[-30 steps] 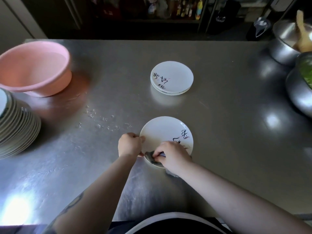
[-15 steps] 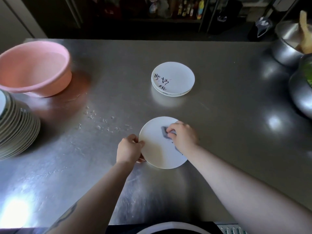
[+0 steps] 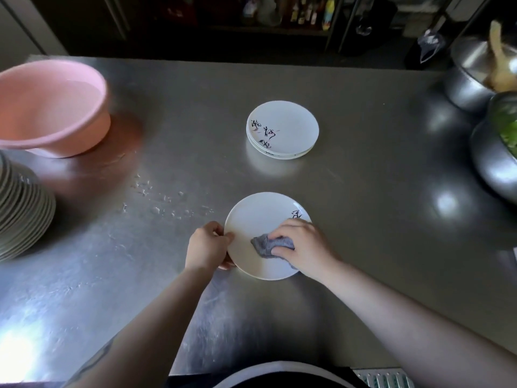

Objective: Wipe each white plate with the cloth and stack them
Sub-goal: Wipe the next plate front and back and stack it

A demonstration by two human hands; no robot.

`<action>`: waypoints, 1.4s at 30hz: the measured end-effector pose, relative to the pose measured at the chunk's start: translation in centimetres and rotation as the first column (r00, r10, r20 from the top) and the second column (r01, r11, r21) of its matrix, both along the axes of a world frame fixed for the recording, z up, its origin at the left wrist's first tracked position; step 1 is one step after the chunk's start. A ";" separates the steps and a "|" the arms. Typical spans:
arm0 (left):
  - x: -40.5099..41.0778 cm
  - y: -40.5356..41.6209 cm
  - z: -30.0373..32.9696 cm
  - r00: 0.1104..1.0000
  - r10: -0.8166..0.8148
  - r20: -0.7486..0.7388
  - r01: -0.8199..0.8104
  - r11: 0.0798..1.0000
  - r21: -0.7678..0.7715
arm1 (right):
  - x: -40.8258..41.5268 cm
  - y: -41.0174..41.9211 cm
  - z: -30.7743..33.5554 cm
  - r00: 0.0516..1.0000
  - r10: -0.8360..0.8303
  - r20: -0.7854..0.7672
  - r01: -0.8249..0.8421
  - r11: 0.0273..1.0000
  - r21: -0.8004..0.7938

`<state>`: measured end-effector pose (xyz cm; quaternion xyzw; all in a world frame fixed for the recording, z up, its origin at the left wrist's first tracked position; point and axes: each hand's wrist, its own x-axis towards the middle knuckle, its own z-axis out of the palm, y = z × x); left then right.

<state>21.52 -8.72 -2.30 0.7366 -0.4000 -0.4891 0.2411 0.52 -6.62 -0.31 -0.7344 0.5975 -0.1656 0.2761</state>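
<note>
Round white ceramic plate (image 3: 257, 219) on the steel counter (image 3: 363, 191): left hand (image 3: 207, 246) pinches its left rim; right hand (image 3: 303, 245), fingers curled, presses a crumpled grey cloth (image 3: 268, 245) onto its centre. Stacked white plates (image 3: 282, 130) lie well beyond.

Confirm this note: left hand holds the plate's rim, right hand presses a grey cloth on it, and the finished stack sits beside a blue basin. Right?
Not quite: the head view shows the basin is pink, not blue. The rest holds: left hand holds the plate by its rim, right hand presses the grey cloth, finished stack beyond.

bare counter (image 3: 363, 219) right, pink basin (image 3: 53, 107) and plate pile (image 3: 22, 208) left
</note>
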 end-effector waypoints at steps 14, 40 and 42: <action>-2.4 5.6 0.7 0.788 -0.388 0.478 0.613 0.569 -0.548 | -1.6 1.0 1.5 0.942 -0.323 0.086 0.334 0.926 -0.177; -3.1 1.1 6.9 0.995 -0.088 -0.041 0.042 0.770 -0.636 | -1.5 -0.1 9.2 0.710 -0.394 0.583 0.556 0.822 -0.122; -2.8 -0.3 8.9 0.939 0.087 -0.334 -0.247 0.844 -0.476 | -1.1 -0.9 11.0 0.713 -0.344 0.611 0.539 0.826 -0.165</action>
